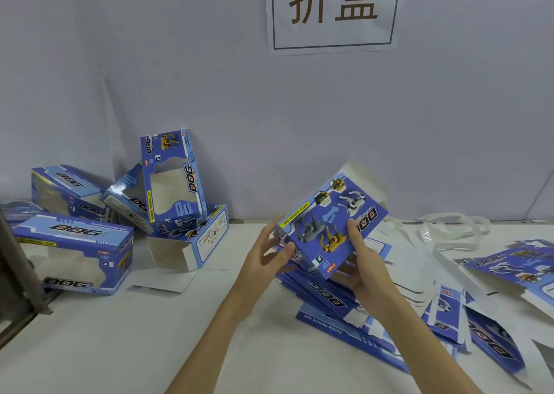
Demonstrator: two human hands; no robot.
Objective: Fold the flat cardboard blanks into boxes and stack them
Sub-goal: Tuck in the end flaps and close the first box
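Only the head cam here, so one view to go on. Both hands are on a single blue cardboard blank [331,222] held up over the table [120,348], printed dog side facing the camera, tilted with its white flaps pointing up and away toward the wall. The left hand [266,252] has its thumb pressed on the near left corner with the fingers curled behind the edge, so it's gripping the blank; the right hand [364,261] pinches the lower right side, thumb on the front face, fingers under it. Looks to me like the popping-open step: the blank is lifted off the heap but still reads mostly flat, so I'd guess the next move is squeezing the two side creases toward each other to square it into a tube, then tucking the end flaps. Right under the hands sits the pile of flat blanks [335,303], fanned out and overlapping, with more loose ones [509,270] off to the right, way too overlapped to count properly. Over on the left by the wall I count five folded boxes [81,252], more of a tumbled heap than a neat stack, one [172,180] standing on end and leaning. There's also a paper sign [332,9] on the wall.
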